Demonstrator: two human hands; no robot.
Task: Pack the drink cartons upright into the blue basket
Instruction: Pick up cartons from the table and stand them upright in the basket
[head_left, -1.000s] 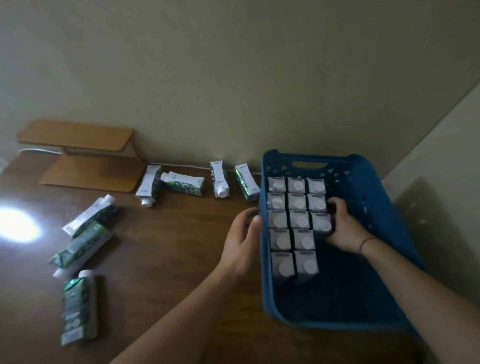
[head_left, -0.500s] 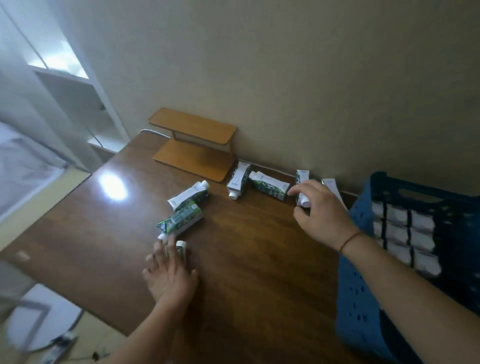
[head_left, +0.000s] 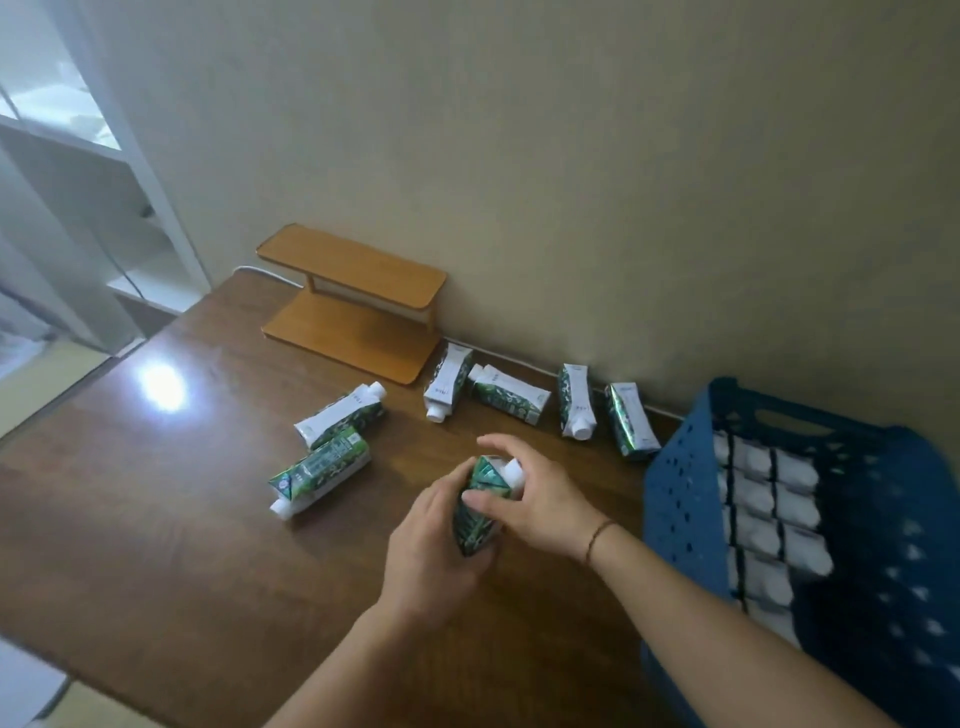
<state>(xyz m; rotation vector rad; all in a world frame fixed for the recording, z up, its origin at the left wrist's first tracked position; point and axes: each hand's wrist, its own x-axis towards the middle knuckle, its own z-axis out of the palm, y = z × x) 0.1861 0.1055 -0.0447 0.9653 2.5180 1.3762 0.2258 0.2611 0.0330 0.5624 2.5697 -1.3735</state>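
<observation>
A green and white drink carton (head_left: 475, 512) stands upright above the middle of the brown table (head_left: 156, 519). My left hand (head_left: 431, 556) grips its lower body. My right hand (head_left: 540, 499) closes over its white-capped top. Several more cartons lie flat: two at the left, one with a white side up (head_left: 340, 413) and a green one (head_left: 319, 473), and others along the wall (head_left: 509, 393). The blue basket (head_left: 680, 504) sits at the right, with rows of upright cartons (head_left: 769, 499) packed inside.
A small two-tier wooden shelf (head_left: 353, 301) stands against the beige wall at the back left. A white cable runs along the wall behind it. White shelving (head_left: 130, 218) stands past the table's left edge. A bright light reflection shows on the table's left part.
Both hands left the basket. My left hand picked a carton off the table's left side and lifted it upright; my right hand came back from the wall cartons onto its top. The view swung left.
</observation>
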